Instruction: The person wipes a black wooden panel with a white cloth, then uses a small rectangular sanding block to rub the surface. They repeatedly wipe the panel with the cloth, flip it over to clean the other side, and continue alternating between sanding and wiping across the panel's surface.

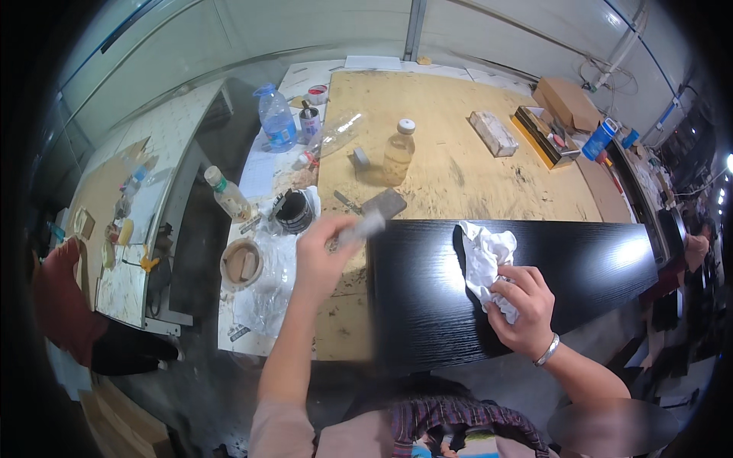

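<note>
Two closed grips: one soft load, one unidentified

Right hand: thumb and fingers closed on a crumpled white fabric cloth, lying left of middle on a glossy black wood-grain panel at the near side of a tan plywood-topped table. Left hand: closed around a small pale-grey object, blurred, near the panel's far left corner. Handling, judged: cloth light, limp, not fragile, best held by its bunched near end; panel likely stiff, heavy, slippery, best held by opposite edges.
</note>
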{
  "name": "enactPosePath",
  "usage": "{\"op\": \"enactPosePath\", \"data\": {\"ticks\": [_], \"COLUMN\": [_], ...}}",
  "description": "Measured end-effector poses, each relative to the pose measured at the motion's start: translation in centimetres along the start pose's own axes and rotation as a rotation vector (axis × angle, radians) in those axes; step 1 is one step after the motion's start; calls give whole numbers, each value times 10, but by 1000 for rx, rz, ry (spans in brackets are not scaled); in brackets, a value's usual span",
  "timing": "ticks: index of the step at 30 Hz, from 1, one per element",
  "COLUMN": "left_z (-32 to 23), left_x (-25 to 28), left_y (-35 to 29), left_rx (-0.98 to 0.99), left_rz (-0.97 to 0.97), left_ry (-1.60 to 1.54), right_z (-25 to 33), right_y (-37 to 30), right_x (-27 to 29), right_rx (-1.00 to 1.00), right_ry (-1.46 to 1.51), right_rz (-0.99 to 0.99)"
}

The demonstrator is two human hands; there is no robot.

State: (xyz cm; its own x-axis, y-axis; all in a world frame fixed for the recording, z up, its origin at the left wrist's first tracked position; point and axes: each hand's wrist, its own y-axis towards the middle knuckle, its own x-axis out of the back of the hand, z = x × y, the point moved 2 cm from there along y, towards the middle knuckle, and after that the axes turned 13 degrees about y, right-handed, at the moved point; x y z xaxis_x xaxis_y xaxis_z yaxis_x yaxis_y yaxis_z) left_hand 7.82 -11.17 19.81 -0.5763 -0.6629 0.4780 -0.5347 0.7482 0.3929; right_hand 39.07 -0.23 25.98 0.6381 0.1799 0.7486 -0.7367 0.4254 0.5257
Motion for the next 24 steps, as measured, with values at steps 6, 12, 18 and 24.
{"op": "enactPosePath", "data": {"ticks": [6,12,18,24], "left_z": [-29,-19,-60,-48], "left_x": [46,10,62,45], "left_y": [-81,-25,-145,-111], "left_rx": [9,107,60,77], "left_rz": [215,33,375,130], "left_ry": [-18,-70,-69,-21], "right_z": [-2,2,-2,-3], "right_y": [0,1,0,-1], "right_x": [0,0,3,-3], "right_rx": [-11,6,-4,16], "right_ry": [21,42,56,57], "right_rz": [7,34,24,31]}}
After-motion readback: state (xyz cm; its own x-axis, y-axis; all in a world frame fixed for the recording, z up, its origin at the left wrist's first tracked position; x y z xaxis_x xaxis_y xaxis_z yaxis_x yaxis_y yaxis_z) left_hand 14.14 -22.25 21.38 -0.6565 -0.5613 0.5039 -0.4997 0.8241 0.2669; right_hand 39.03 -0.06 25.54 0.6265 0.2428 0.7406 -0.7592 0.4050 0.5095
